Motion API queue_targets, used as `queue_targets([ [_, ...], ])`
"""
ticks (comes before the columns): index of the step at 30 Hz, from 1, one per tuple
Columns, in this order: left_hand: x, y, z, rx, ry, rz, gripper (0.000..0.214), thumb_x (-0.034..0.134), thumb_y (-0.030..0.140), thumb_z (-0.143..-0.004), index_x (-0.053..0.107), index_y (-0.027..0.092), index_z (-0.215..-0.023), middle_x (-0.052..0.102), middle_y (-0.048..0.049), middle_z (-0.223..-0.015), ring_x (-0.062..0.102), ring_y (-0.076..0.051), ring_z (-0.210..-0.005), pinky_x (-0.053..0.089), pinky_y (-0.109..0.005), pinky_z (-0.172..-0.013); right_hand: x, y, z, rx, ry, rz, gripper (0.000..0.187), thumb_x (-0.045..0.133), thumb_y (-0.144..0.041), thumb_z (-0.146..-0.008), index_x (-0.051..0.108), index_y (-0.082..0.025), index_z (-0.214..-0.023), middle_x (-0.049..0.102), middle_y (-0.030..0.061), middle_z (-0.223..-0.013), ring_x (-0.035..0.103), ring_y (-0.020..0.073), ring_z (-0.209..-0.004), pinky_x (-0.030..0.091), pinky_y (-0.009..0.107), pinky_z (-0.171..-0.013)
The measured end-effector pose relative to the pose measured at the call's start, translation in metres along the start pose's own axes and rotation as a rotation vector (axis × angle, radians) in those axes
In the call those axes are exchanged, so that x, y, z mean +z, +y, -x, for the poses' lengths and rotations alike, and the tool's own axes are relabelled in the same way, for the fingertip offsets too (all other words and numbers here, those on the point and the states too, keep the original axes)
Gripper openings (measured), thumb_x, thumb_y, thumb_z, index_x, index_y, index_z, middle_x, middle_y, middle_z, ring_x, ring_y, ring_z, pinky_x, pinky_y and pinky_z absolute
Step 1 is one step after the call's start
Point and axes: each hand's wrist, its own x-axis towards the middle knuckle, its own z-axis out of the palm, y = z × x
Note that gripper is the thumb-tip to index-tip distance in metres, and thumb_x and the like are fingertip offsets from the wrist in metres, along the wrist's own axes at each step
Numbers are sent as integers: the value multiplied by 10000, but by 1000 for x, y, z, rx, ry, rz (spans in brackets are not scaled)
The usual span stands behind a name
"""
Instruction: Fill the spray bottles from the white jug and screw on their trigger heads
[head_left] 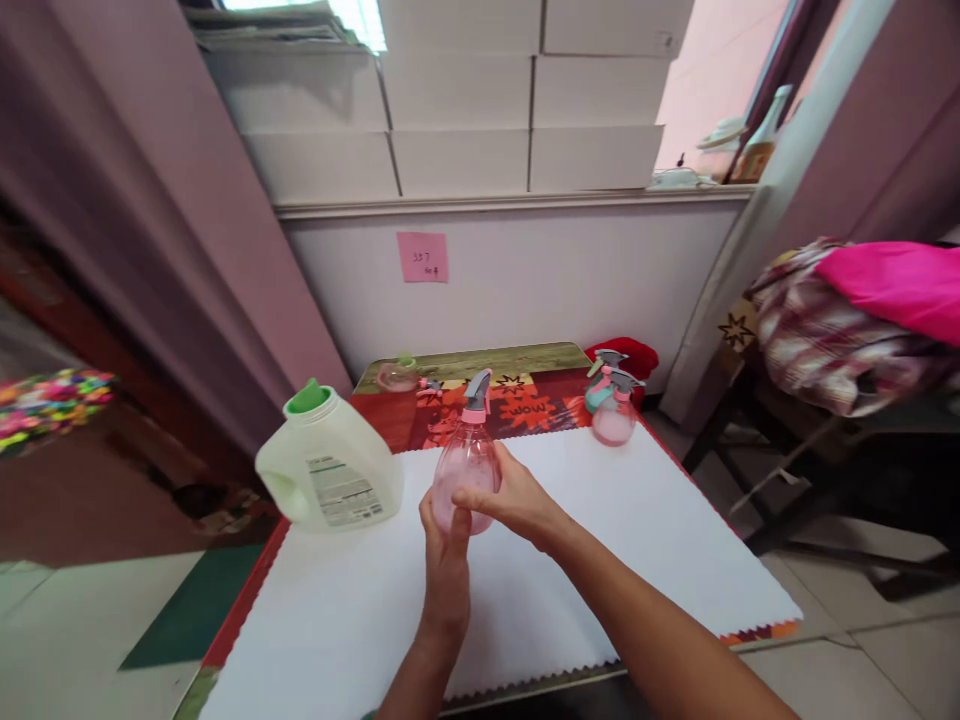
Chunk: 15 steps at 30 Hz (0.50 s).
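Pink spray bottle [466,462] held upright above the middle of the white cloth [622,560], slightly tilted; whether its base is rested on the cloth cannot be told. Lower left side gripped by the left hand [447,545], fingers curled round, thumb pressed to the front; right side clasped by the right hand [517,497], thumb laid across the body near the other thumb. Lower part of the bottle partly hidden by both hands. To the left, the near ground is taken up by a large pale jug [352,470] with a green spout [306,397], stood on the cloth with its label faced forward. To the right, well apart from the hands, a second pink sprayer [613,425] is stood near the cloth's far edge, and a teal sprayer [598,393] is partly blocked by it; a red object [636,357] is seen behind. At the far left of the patterned tabletop [536,358] a third pink sprayer [399,377] is laid on its side. Pink note [422,257] stuck on the wall; stacked clothing [814,330] heaped beyond the table's right side
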Motion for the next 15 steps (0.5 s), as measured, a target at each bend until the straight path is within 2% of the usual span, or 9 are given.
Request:
queue_targets([
  [2, -5, -7, -9, -108, -136, -130, 697, 583, 611, -888, 385, 262, -1457, 545, -129, -1441, 524, -303, -1338, 395, -472, -1114, -14, 12, -11, 72, -23, -78, 698, 889, -441, -615, 610, -219, -1215, 708, 74, -1179, 666, 269, -1066, 544, 353, -822],
  [5, -18, -20, -24, -192, -286, -432, 946, 682, 618, -787, 247, 214, -1524, 484, -201, -1474, 499, -353, -1358, 390, -534, -1104, -41, 39, -32, 217, -9, -92, 658, 858, -461, -628, 609, -216, -1185, 728, 66, -1101, 690, 258, -968, 529, 321, -697],
  [7, -29, -32, -31, -149, -315, -635, 1011, 704, 609, -745, 230, 186, -1532, 440, -225, -1502, 438, -374, -1411, 361, -561, -1123, -63, 59, -52, 223, 157, 64, 609, 842, -455, -627, 621, -209, -1138, 734, 64, -1067, 691, 252, -941, 527, 332, -716],
  [10, -48, -46, -39, -127, -437, -817, 781, 664, 598, -744, 484, 184, -1382, 461, -195, -1504, 411, -375, -1435, 331, -547, -1161, -99, 81, -89, 42, 469, 468, 671, 869, -421, -556, 612, -206, -1137, 729, 73, -1083, 683, 277, -996, 525, 386, -846],
  [12, -58, -50, -42, -156, -496, -861, 662, 644, 595, -754, 585, 196, -1279, 482, -174, -1501, 436, -373, -1420, 341, -529, -1166, -121, 88, -115, 7, 575, 557, 744, 850, -386, -569, 568, -199, -1232, 703, 103, -1173, 664, 298, -1072, 504, 403, -910],
  [15, -68, -46, -45, -205, -530, -839, 606, 619, 580, -789, 612, 221, -1278, 457, -146, -1544, 439, -355, -1424, 361, -499, -1162, -148, 95, -143, 10, 678, 604, 791, 793, -374, -623, 505, -160, -1328, 659, 151, -1257, 644, 309, -1127, 481, 393, -932],
])
